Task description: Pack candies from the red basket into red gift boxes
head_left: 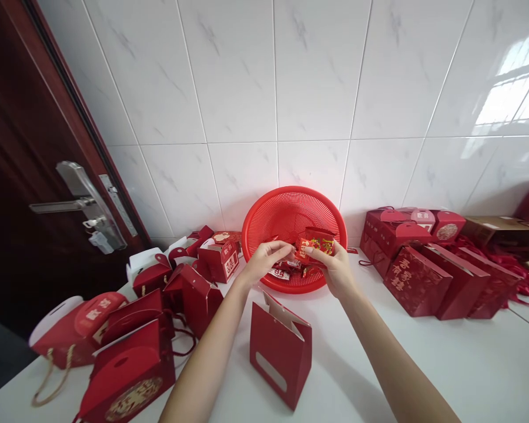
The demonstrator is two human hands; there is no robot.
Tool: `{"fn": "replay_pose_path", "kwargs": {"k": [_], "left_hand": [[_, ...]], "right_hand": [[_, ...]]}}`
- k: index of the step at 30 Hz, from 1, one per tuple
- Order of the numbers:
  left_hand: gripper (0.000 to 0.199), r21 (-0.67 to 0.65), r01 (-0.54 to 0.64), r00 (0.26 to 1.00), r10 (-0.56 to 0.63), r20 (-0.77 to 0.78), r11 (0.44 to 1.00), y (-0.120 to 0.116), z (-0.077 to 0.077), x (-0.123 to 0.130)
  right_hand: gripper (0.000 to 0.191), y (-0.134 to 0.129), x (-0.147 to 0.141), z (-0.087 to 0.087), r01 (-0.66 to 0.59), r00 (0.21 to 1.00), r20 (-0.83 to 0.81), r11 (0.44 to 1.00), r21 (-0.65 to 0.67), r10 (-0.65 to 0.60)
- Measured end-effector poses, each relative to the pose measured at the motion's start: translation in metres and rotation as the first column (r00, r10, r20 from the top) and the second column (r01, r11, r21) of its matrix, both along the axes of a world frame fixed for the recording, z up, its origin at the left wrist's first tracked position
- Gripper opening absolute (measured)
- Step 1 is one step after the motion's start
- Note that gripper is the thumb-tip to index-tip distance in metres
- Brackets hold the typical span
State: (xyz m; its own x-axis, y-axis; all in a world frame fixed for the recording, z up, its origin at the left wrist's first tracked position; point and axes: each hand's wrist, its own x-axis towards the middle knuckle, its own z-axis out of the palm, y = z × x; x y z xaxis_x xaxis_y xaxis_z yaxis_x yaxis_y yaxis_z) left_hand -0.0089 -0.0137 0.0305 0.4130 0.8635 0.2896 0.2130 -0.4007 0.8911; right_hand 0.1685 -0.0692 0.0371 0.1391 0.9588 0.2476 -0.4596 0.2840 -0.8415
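A red plastic basket (pixel 291 202) leans against the wall, tilted toward me, with wrapped candies (pixel 281 274) in its lower part. My right hand (pixel 337 269) is over the basket's front right, thumb and fingers closed on red candy packets (pixel 321 244) with yellow and green print. At the left edge of these packets, my left hand (pixel 264 259) has its fingertips pinched together; whether it grips a packet is hard to see. Between my forearms a red paper gift box (pixel 280 346) stands upright on the white table, its top open and a pale oval on its front.
Several red gift boxes (pixel 132 364) crowd the table on the left, some with cord handles. Another group of red boxes (pixel 418 282) stands on the right, beside a brown carton (pixel 494 235) and red ribbons. Behind are a tiled wall (pixel 242 70) and a dark door (pixel 22 129).
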Motion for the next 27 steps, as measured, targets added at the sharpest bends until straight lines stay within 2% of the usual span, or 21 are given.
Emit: {"fn": "replay_pose_path", "kwargs": {"k": [2, 5, 11, 17, 20, 22, 25, 27], "left_hand": [[0.040, 0.040, -0.089, 0.983, 0.094, -0.157, 0.995, 0.008, -0.009, -0.006], [0.027, 0.070, -0.164, 0.942, 0.178, -0.285, 0.984, 0.018, -0.024, -0.013], [0.017, 0.068, -0.072, 0.879, 0.096, -0.468, 0.995, 0.025, -0.044, -0.009], [0.030, 0.150, -0.055, 0.872, 0.120, -0.474, 0.987, 0.026, -0.052, 0.004], [0.029, 0.146, 0.018, 0.881, 0.054, -0.471, 0.989, 0.023, -0.056, 0.010], [0.035, 0.138, 0.063, 0.879, 0.011, -0.476, 0.988, 0.021, -0.060, 0.015], [0.053, 0.144, 0.061, 0.882, 0.014, -0.472, 0.988, 0.019, -0.069, 0.022], [0.053, 0.141, 0.050, 0.889, 0.021, -0.457, 0.989, 0.018, -0.072, 0.025]], "right_hand": [[0.040, -0.002, 0.006, 0.006, 0.023, 0.999, -0.034, 1.000, -0.005, -0.023], [0.040, -0.005, 0.015, 0.016, 0.040, 0.996, -0.078, 0.999, -0.020, -0.041], [0.040, -0.011, 0.025, 0.027, 0.061, 0.994, -0.090, 0.998, -0.016, -0.062], [0.039, -0.013, 0.029, 0.031, 0.079, 0.994, -0.074, 0.997, 0.007, -0.078], [0.040, -0.013, 0.032, 0.031, 0.095, 0.994, -0.054, 0.995, 0.023, -0.094], [0.041, -0.013, 0.032, 0.032, 0.105, 0.994, -0.042, 0.994, 0.026, -0.103], [0.041, -0.015, 0.031, 0.033, 0.109, 0.994, -0.026, 0.994, 0.026, -0.108], [0.041, -0.016, 0.031, 0.033, 0.100, 0.995, -0.017, 0.995, 0.032, -0.099]]}}
